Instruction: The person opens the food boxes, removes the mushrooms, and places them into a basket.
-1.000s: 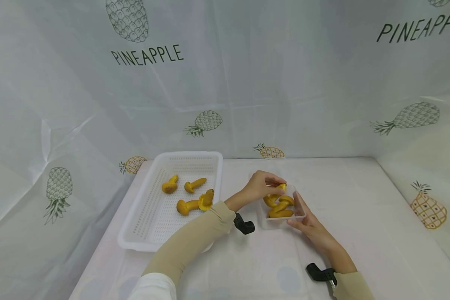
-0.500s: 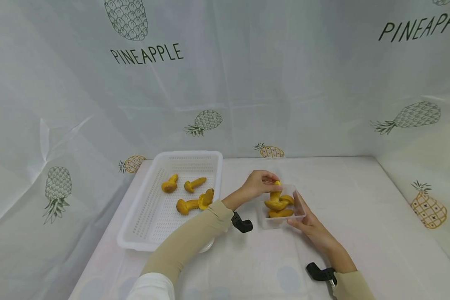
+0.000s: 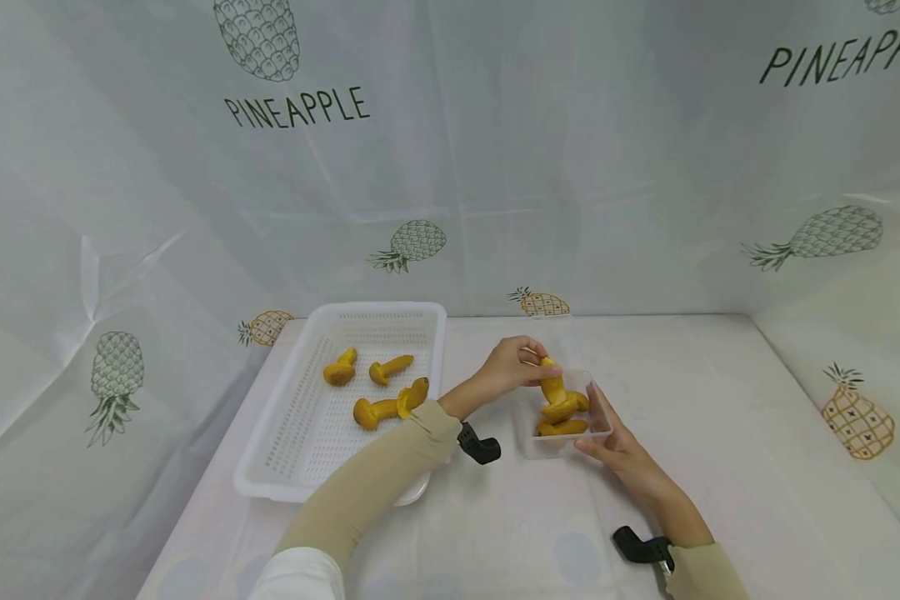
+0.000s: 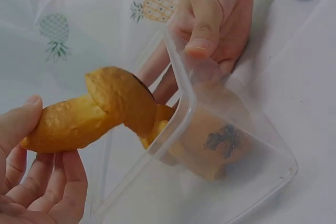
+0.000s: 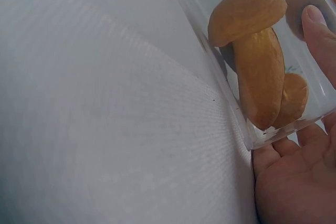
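Right of centre in the head view, the left hand [image 3: 513, 365] pinches a yellow mushroom [image 3: 551, 388] by its stem, cap down over a clear box [image 3: 543, 448]. The right hand [image 3: 624, 460] holds the box's right side between thumb and fingers; whether the cap touches the mushrooms inside [image 3: 563, 427] is hard to tell. At centre left, a white basket [image 3: 276, 402] holds four more mushrooms [image 3: 340, 372].

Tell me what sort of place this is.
Probably a screened-off tabletop workspace, perhaps set up for recording: pineapple-print sheeting hangs around a pale covered table, with black wrist-worn devices and a white basket of yellow mushrooms in view.
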A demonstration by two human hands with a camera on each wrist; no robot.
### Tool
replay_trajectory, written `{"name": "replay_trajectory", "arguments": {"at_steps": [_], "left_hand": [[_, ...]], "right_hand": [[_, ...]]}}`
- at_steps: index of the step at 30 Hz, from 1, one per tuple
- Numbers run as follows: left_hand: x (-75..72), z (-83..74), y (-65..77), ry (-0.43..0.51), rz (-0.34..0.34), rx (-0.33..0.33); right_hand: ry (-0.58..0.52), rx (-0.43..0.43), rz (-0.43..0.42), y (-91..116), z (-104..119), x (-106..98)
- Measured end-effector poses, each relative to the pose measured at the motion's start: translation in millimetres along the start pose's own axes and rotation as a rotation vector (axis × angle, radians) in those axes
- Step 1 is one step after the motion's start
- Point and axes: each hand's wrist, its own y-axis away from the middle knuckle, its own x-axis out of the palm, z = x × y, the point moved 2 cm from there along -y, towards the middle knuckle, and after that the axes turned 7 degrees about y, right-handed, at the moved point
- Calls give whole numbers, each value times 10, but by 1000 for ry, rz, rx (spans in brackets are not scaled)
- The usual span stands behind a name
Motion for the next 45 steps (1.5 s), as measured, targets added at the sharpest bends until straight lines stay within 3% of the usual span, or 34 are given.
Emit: {"name": "replay_trajectory", "arguments": {"at_steps": [5, 24, 30, 35, 45], "left_hand": [[-52, -47, 46, 36, -16, -8], [-389, -299, 245, 18, -31, 21], [-614, -372, 341, 56, -52, 7], [-861, -439, 452, 107, -123, -21], [-1441, -474, 731, 117, -264, -2]], "right_hand": [[8, 4, -3, -2, -13, -2], [25, 8, 12, 2, -3, 1], [35, 0, 22, 6, 7, 7], [17, -3, 21, -3, 8, 15], [8, 10, 19, -3, -20, 3]]}}
